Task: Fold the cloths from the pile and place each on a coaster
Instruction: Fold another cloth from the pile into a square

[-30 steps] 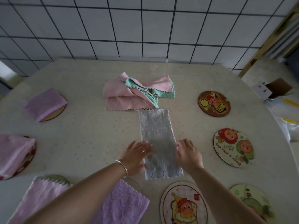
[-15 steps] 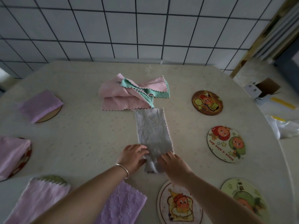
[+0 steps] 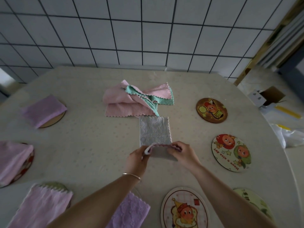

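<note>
A grey cloth [image 3: 154,130] lies as a long strip on the table, below the pile of pink and green cloths [image 3: 134,101]. My left hand [image 3: 137,159] pinches its near left corner and my right hand [image 3: 182,153] pinches its near right corner. Both hold the near edge lifted and turned over toward the far end. Bare cartoon coasters lie to the right: one brown [image 3: 211,110], one with two faces [image 3: 231,152], one at the front [image 3: 184,209] and one green [image 3: 251,204].
Folded purple and pink cloths rest on coasters at the left [image 3: 43,109], [image 3: 13,160], [image 3: 41,204] and at the front [image 3: 128,211]. A cardboard box [image 3: 269,96] and plastic bags [image 3: 289,137] lie off the table's right edge. A tiled wall stands behind.
Both hands went from lying flat on the strip's near part to pinching its near corners, then lifted that edge and carried it away from me over the cloth.
</note>
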